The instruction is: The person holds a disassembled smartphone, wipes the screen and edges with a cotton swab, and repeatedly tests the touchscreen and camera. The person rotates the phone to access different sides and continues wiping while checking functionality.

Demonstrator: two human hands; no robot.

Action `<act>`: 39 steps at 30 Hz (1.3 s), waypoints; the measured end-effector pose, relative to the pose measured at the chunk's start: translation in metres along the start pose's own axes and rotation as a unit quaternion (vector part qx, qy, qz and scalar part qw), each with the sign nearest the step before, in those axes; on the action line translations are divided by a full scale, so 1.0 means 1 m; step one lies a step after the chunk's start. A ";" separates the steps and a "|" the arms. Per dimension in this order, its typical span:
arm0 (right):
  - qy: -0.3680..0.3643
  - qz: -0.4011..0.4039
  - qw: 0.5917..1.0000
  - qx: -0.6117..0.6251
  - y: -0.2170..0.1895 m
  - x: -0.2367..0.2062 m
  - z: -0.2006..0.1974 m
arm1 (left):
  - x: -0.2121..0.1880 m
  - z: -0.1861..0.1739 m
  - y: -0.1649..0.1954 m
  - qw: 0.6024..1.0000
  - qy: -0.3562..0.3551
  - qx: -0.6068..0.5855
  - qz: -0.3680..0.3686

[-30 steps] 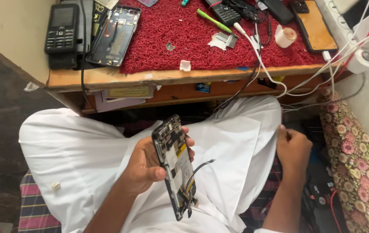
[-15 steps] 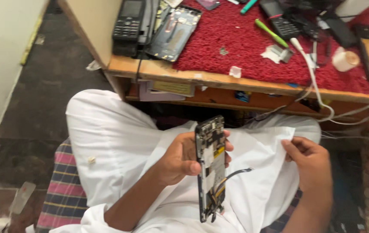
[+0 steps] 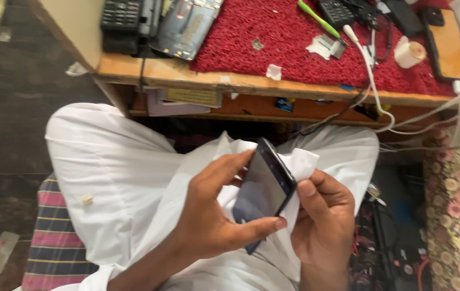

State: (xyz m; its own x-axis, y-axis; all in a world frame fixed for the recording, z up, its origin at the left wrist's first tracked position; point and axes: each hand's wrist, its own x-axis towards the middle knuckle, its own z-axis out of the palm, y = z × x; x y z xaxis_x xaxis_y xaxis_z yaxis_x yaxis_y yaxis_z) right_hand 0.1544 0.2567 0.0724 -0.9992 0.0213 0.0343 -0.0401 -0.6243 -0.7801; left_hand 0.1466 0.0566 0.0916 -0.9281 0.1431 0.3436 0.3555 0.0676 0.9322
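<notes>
Over my lap my left hand (image 3: 211,215) grips a dark phone (image 3: 262,188), its glass screen side turned up and its body tilted. Thumb and fingers clamp its long edges. My right hand (image 3: 324,215) sits just right of it, the thumb pressed on a fold of white cloth (image 3: 304,161) against the phone's right edge. The cloth looks like part of my white garment. The phone's lower end is hidden behind my left fingers.
A wooden bench (image 3: 251,83) with a red mat (image 3: 294,48) stands ahead. On it lie an opened phone frame (image 3: 184,24), a black keypad handset (image 3: 122,19), a green pen (image 3: 318,19), a tape roll (image 3: 408,54) and white cables (image 3: 372,86). A striped mat (image 3: 52,242) lies at left.
The phone has been flipped: its opened back with circuit parts faced me before, now the dark screen does. My right hand moved in from the right and pressed cloth against it.
</notes>
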 end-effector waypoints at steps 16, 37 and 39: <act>-0.035 -0.012 0.998 -0.057 -0.007 0.006 -0.014 | -0.001 0.007 0.011 0.977 0.081 0.192 0.043; -0.071 -0.019 0.994 -0.080 -0.006 0.012 -0.017 | -0.003 0.005 0.010 0.975 0.054 0.210 0.042; -0.070 -0.022 0.994 -0.081 -0.005 0.013 -0.017 | -0.002 0.005 0.010 0.975 0.054 0.213 0.043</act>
State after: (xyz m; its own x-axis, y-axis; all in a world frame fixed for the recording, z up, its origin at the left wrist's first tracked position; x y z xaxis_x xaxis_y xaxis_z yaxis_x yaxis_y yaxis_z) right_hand 0.1416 0.2734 0.0657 -0.9864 -0.0700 0.1486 -0.0956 -0.4907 -0.8661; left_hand 0.1528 0.0621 0.1000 -0.8905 0.0633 0.4505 0.4254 0.4668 0.7753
